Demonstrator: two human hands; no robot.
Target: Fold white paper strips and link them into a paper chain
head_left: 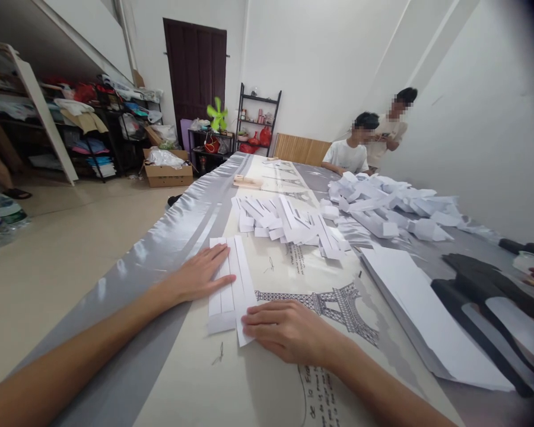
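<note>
A folded sheet of white paper (221,320) with lengthwise creases lies on the table in front of me. My left hand (202,274) rests flat on it, thumb apart from the fingers, pressing its left and upper part. On the right runs a narrow white paper strip (245,290), partly over or beside the creased sheet; I cannot tell whether the two are joined. My right hand (287,329) has its fingers close together on the strip's lower right edge, with the thumb hidden beneath. Beyond my hands lies a heap of folded paper pieces (289,219).
The long table wears a grey cloth with an Eiffel Tower print (324,302). At right are a stack of white paper (427,314) and a black object (485,296). Farther back lies a bigger paper pile (391,201), near two people (347,155). A cardboard box (169,175) stands on the floor.
</note>
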